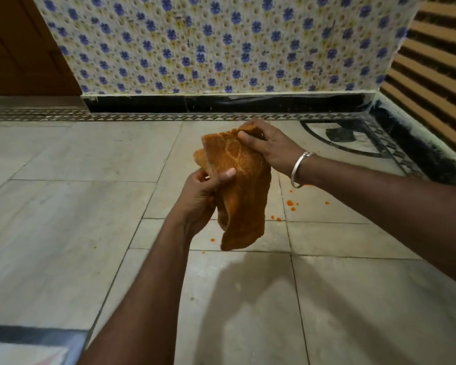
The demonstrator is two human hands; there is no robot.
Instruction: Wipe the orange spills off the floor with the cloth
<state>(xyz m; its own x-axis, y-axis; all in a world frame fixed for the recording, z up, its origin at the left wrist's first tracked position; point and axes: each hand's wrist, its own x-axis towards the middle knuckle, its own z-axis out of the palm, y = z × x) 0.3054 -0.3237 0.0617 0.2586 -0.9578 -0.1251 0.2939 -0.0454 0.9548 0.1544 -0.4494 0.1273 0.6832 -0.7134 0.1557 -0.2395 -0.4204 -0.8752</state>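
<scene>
At the bottom left corner a dark-edged mat (24, 343) with a pale, faintly reddish patch lies on the pale stone-tile floor (58, 233), too blurred to make out its pattern. Both bare forearms reach forward from the lower edge over the tiles and cast a soft shadow (261, 299) on the floor beneath them. The left hand (203, 198) is closed around the near side of the cloth (237, 185), thumb pressed flat on its face and fingers wrapped behind it. The cloth is held up in the air between the two hands, clear of the floor: a thick, towel-like piece, rust-orange all over, with a lighter woven oval motif running down its front, folded over itself so that a paler layer shows at its left edge, and its lower end hangs free in a rounded flap. The right hand (269, 146), with a silver bangle (299, 168) at the wrist, pinches the cloth's top far corner between thumb and fingertips. On the tiles just right of and below the hanging cloth sit small orange spills (291, 202), scattered as drops and specks, with a few more near the cloth's lower tip. Farther off, a patterned inlay border (116, 117) runs along the floor's edge, then a black skirting (221, 104), and above it a wall of tiles with blue flowers (208, 43).
</scene>
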